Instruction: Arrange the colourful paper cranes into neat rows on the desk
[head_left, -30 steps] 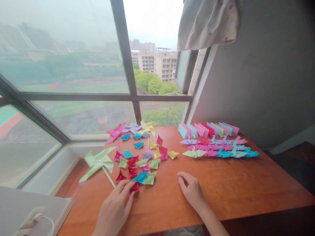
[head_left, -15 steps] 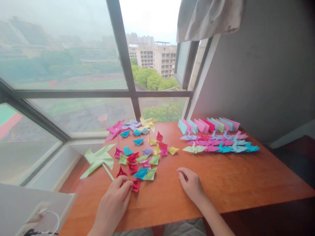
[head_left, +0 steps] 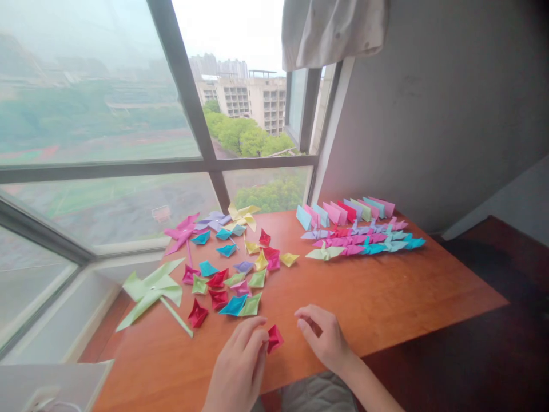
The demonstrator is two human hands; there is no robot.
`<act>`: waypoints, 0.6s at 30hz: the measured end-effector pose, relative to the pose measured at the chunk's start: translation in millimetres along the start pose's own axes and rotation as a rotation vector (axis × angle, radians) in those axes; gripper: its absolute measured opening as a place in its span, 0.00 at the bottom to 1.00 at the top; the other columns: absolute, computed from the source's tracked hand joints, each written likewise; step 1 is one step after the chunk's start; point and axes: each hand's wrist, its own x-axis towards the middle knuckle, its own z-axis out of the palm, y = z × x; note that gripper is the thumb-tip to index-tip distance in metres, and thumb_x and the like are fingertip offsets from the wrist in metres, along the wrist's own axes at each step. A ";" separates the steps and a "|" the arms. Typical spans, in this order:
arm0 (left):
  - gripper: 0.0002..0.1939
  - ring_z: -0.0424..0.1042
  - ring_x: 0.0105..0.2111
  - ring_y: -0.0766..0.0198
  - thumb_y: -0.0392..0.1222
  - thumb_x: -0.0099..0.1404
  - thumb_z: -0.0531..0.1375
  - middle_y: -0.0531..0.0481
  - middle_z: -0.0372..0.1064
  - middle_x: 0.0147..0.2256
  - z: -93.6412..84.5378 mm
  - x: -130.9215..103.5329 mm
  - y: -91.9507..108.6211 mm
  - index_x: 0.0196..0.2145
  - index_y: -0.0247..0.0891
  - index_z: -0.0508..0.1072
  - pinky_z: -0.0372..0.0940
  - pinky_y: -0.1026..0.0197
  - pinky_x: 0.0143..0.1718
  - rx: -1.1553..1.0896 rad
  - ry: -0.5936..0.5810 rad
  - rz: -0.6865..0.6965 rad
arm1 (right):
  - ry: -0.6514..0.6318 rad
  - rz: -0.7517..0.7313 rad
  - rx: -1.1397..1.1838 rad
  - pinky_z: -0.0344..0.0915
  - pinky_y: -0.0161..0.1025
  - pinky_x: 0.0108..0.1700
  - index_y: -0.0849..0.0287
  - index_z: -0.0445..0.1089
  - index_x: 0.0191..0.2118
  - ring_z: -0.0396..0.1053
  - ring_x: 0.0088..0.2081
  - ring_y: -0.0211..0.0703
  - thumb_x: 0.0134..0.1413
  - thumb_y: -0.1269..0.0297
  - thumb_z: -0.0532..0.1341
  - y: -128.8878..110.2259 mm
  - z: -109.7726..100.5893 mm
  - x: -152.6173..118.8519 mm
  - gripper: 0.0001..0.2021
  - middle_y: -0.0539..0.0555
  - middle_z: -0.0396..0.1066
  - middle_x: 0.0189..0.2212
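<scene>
My left hand [head_left: 242, 360] is closed at the table's near side, thumb and fingers pinching a small dark red paper boat [head_left: 275, 339]. To its right, my right hand [head_left: 323, 335] hovers low with curled fingers, the thumb and fingertips a little apart and nothing between them. Beyond my left hand lie a blue paper boat [head_left: 234, 305] and a green one [head_left: 251, 305], side by side. Another red boat [head_left: 198, 313] sits to their left. Several more boats in red, green, pink, yellow and blue spread farther back.
A green pinwheel [head_left: 152, 290] lies at the left of the brown table [head_left: 386, 297], with magenta, purple and yellow pinwheels behind. Rows of paper cranes [head_left: 325, 252] and folded paper pieces [head_left: 351, 212] stand at the back right, near the window and wall.
The view has turned right. My left hand has moved right with the red boat, away from the other boats and nearer to my right hand.
</scene>
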 end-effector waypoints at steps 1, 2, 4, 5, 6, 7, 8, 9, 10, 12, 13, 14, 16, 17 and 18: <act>0.08 0.72 0.48 0.57 0.34 0.70 0.51 0.43 0.70 0.48 6.7 4.5 4.0 0.38 0.42 0.68 0.71 0.57 0.45 -0.019 -0.017 0.013 | -0.034 -0.015 -0.011 0.66 0.34 0.33 0.57 0.72 0.40 0.70 0.30 0.39 0.63 0.61 0.55 -4.4 -0.2 -5.3 0.10 0.52 0.73 0.30; 0.08 0.72 0.47 0.56 0.34 0.69 0.51 0.43 0.71 0.48 12.9 8.8 7.2 0.38 0.42 0.68 0.71 0.56 0.45 -0.034 -0.028 0.024 | -0.057 -0.027 -0.030 0.65 0.34 0.33 0.57 0.72 0.40 0.69 0.30 0.38 0.63 0.61 0.55 -8.2 -0.7 -10.1 0.10 0.52 0.73 0.30; 0.09 0.73 0.47 0.55 0.33 0.69 0.50 0.43 0.71 0.47 23.0 16.8 11.7 0.37 0.41 0.69 0.72 0.54 0.45 -0.058 -0.045 0.044 | -0.085 -0.058 -0.095 0.65 0.34 0.35 0.56 0.72 0.42 0.69 0.31 0.39 0.63 0.61 0.56 -13.3 -2.9 -17.6 0.09 0.51 0.72 0.30; 0.09 0.73 0.46 0.55 0.32 0.68 0.50 0.42 0.71 0.46 26.8 20.2 13.2 0.37 0.41 0.69 0.72 0.54 0.45 -0.069 -0.052 0.049 | -0.095 -0.079 -0.138 0.65 0.35 0.36 0.56 0.72 0.43 0.69 0.31 0.39 0.63 0.62 0.56 -14.5 -4.3 -20.2 0.09 0.52 0.73 0.31; 0.09 0.73 0.46 0.55 0.32 0.68 0.50 0.42 0.71 0.46 29.8 23.1 14.4 0.37 0.41 0.69 0.72 0.54 0.44 -0.081 -0.059 0.055 | -0.108 -0.104 -0.184 0.65 0.35 0.37 0.55 0.72 0.43 0.70 0.33 0.40 0.63 0.63 0.56 -15.0 -5.7 -22.4 0.08 0.52 0.73 0.31; 0.09 0.73 0.45 0.55 0.31 0.68 0.50 0.42 0.72 0.46 32.0 25.4 15.3 0.37 0.41 0.69 0.72 0.54 0.44 -0.091 -0.068 0.061 | -0.122 -0.127 -0.230 0.65 0.36 0.37 0.55 0.72 0.43 0.70 0.33 0.41 0.63 0.64 0.56 -14.9 -6.9 -24.1 0.08 0.52 0.73 0.32; 0.09 0.73 0.45 0.55 0.31 0.68 0.50 0.42 0.72 0.46 33.7 27.2 15.9 0.37 0.40 0.69 0.72 0.54 0.43 -0.098 -0.078 0.068 | -0.138 -0.146 -0.271 0.65 0.36 0.38 0.55 0.72 0.42 0.70 0.34 0.41 0.63 0.65 0.55 -14.5 -7.7 -25.6 0.08 0.53 0.73 0.32; 0.09 0.73 0.45 0.55 0.31 0.68 0.51 0.42 0.72 0.46 34.9 28.4 16.2 0.36 0.40 0.69 0.73 0.54 0.43 -0.101 -0.085 0.077 | -0.153 -0.159 -0.303 0.65 0.37 0.38 0.54 0.72 0.42 0.70 0.35 0.41 0.64 0.66 0.55 -13.9 -8.2 -26.9 0.09 0.53 0.73 0.32; 0.09 0.73 0.45 0.55 0.31 0.68 0.51 0.42 0.72 0.46 35.9 29.1 16.2 0.36 0.41 0.69 0.73 0.54 0.43 -0.101 -0.083 0.086 | -0.159 -0.167 -0.328 0.65 0.37 0.38 0.54 0.73 0.41 0.69 0.35 0.41 0.64 0.66 0.54 -13.3 -8.4 -28.2 0.10 0.53 0.73 0.32; 0.09 0.73 0.47 0.54 0.32 0.68 0.51 0.42 0.71 0.48 37.3 28.7 15.0 0.36 0.41 0.70 0.72 0.53 0.45 -0.100 -0.062 0.099 | -0.164 -0.176 -0.364 0.64 0.37 0.38 0.54 0.73 0.40 0.69 0.35 0.41 0.65 0.68 0.52 -11.8 -8.5 -30.0 0.11 0.53 0.73 0.32; 0.09 0.72 0.49 0.54 0.32 0.68 0.52 0.42 0.70 0.50 38.0 27.8 13.9 0.37 0.41 0.70 0.72 0.53 0.46 -0.105 -0.048 0.097 | -0.159 -0.179 -0.380 0.64 0.37 0.37 0.54 0.73 0.40 0.69 0.34 0.41 0.65 0.68 0.52 -10.4 -9.1 -30.4 0.12 0.53 0.73 0.31; 0.09 0.71 0.49 0.54 0.33 0.68 0.52 0.41 0.69 0.51 38.6 26.5 12.3 0.38 0.41 0.70 0.71 0.53 0.47 -0.114 -0.034 0.087 | -0.149 -0.181 -0.396 0.64 0.37 0.37 0.54 0.73 0.39 0.69 0.34 0.41 0.65 0.68 0.52 -8.2 -10.5 -30.3 0.12 0.53 0.73 0.31; 0.09 0.72 0.49 0.55 0.33 0.68 0.52 0.41 0.69 0.50 39.8 23.1 8.4 0.42 0.41 0.70 0.71 0.54 0.47 -0.144 -0.010 0.045 | -0.103 -0.176 -0.423 0.65 0.37 0.37 0.54 0.73 0.38 0.69 0.34 0.41 0.65 0.68 0.52 -0.6 -16.8 -27.8 0.12 0.54 0.73 0.31; 0.10 0.72 0.47 0.56 0.34 0.68 0.52 0.41 0.70 0.48 40.4 21.2 6.1 0.43 0.41 0.70 0.71 0.55 0.46 -0.162 -0.003 0.021 | -0.063 -0.168 -0.430 0.65 0.38 0.38 0.55 0.73 0.37 0.69 0.34 0.42 0.65 0.68 0.52 5.1 -22.1 -25.3 0.12 0.54 0.73 0.31; 0.10 0.73 0.46 0.57 0.34 0.68 0.52 0.42 0.71 0.46 41.0 19.4 3.9 0.43 0.41 0.70 0.71 0.56 0.45 -0.180 0.001 0.000 | -0.009 -0.154 -0.433 0.65 0.38 0.38 0.55 0.73 0.37 0.70 0.35 0.42 0.65 0.68 0.52 11.7 -28.6 -22.2 0.12 0.54 0.73 0.31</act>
